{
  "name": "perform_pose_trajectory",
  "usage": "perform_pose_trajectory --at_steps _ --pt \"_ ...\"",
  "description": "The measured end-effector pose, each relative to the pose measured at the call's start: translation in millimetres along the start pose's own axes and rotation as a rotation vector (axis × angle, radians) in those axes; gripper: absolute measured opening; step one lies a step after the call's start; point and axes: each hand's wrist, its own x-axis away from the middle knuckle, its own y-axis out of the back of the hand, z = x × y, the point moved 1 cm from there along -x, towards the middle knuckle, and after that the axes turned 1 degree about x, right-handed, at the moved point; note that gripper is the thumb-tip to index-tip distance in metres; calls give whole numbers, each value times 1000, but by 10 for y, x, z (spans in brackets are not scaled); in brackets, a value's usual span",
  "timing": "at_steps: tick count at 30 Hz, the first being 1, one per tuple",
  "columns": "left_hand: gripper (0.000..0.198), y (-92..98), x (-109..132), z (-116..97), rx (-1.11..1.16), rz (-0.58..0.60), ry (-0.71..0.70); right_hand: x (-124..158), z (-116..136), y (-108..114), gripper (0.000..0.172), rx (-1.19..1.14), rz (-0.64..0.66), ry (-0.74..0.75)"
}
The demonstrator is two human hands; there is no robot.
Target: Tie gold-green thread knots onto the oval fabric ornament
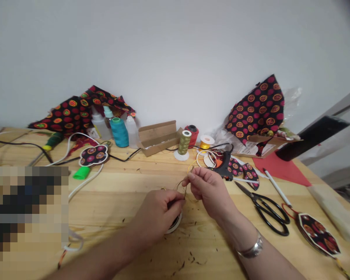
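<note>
Close together above the table's middle, my left hand (159,210) and my right hand (208,190) both have their fingers pinched. A thin brownish cord (186,191) runs between the two sets of fingertips. The right fingers grip its upper end; the left thumb and forefinger close on the lower part. Under the left fingers shows a round, dark piece with a white rim (177,224), mostly hidden by the hand. Whether the left hand grips that piece too, I cannot tell. A thin yellow strand (189,167) rises near the right fingertips.
Black-handled scissors (270,212) and an octagonal patterned piece (319,233) lie right. Behind the hands stand an olive thread spool (184,143), a teal thread cone (119,133) and an open cardboard box (159,140). A black glue gun (224,167) lies beyond my right hand.
</note>
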Motion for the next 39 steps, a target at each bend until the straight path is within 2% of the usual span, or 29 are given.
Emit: perform_pose_trajectory --at_steps 4,6,8,11,13,14,15,17,19,20,22,23,24,27,30,35,39 --pt "25 -15 1 -5 -64 35 -17 11 11 0 23 -73 6 -23" --pt "26 -8 15 -25 -33 105 -21 9 17 5 24 -83 -1 -24" --pt "25 16 56 -52 46 278 -30 0 17 13 24 -82 -8 -13" --pt "17 72 166 -84 290 762 57 -12 15 25 25 -56 -38 2" --pt "17 112 219 -89 451 966 127 -12 16 22 26 -35 -49 4" --pt "18 131 216 -85 547 912 151 -8 18 17 25 -25 -49 4" --pt "22 148 190 -75 653 744 171 -3 19 11 24 -12 -48 2" --pt "36 173 102 -47 860 306 151 9 18 -3 22 24 -43 -1" --pt "37 180 7 -12 1035 -101 109 21 12 -14 21 70 -35 -2" --pt "35 173 -31 3 1072 -227 69 26 6 -18 21 92 -29 -3" --pt "24 142 -77 26 1008 -360 -14 34 -7 -25 20 133 -15 -5" --pt "17 119 -83 36 964 -368 -25 38 -11 -30 19 153 -10 -3" --pt "18 92 -81 44 926 -339 5 42 -14 -37 19 173 -4 0" --pt "33 30 -48 44 849 -200 90 56 1 -66 16 218 2 23" --pt "38 23 -28 17 801 -124 150 67 27 -92 16 223 1 33" --pt "43 22 -40 40 769 -69 213 51 19 -81 14 241 1 16" --pt "38 15 -53 72 753 -83 222 38 6 -69 14 249 -8 7"
